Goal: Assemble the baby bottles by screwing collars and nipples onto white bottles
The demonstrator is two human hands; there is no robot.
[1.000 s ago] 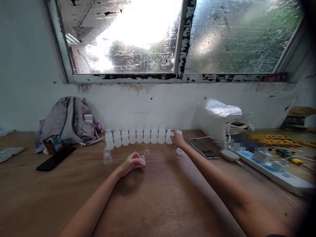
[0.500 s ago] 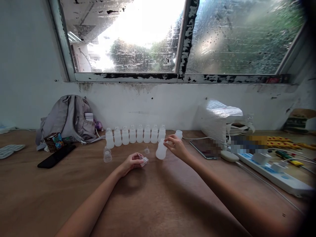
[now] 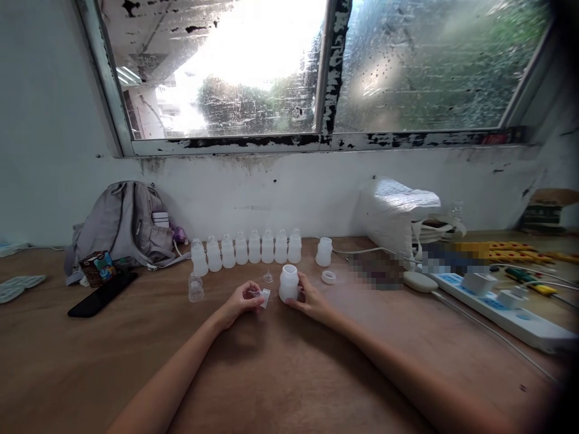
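My right hand (image 3: 312,299) is wrapped around the side of a translucent white baby bottle (image 3: 288,284). It stands upright with its mouth uncovered. In my left hand (image 3: 243,302) the fingers pinch a small clear plastic piece (image 3: 265,298) with a flat whitish part; its exact kind is too small to tell. Just beyond lies a clear bottle nipple (image 3: 268,276). A white bottle ring (image 3: 329,277) rests to the right, in front of another uncovered bottle (image 3: 324,253). Several bottles with clear tops (image 3: 241,248) stand in a row behind, and clear dome caps (image 3: 196,288) are at the left.
On the left are a grey backpack (image 3: 124,226), a small box (image 3: 98,268) and a black phone (image 3: 102,294). To the right lie a white power strip (image 3: 506,307), a round white pad (image 3: 422,281), cables and a white bag (image 3: 393,223). A wall with a window rises behind.
My right hand has moved from the bottle's top down to its side, and the bottle sits a little nearer and further left. The ring on the table now shows. My left hand keeps its piece.
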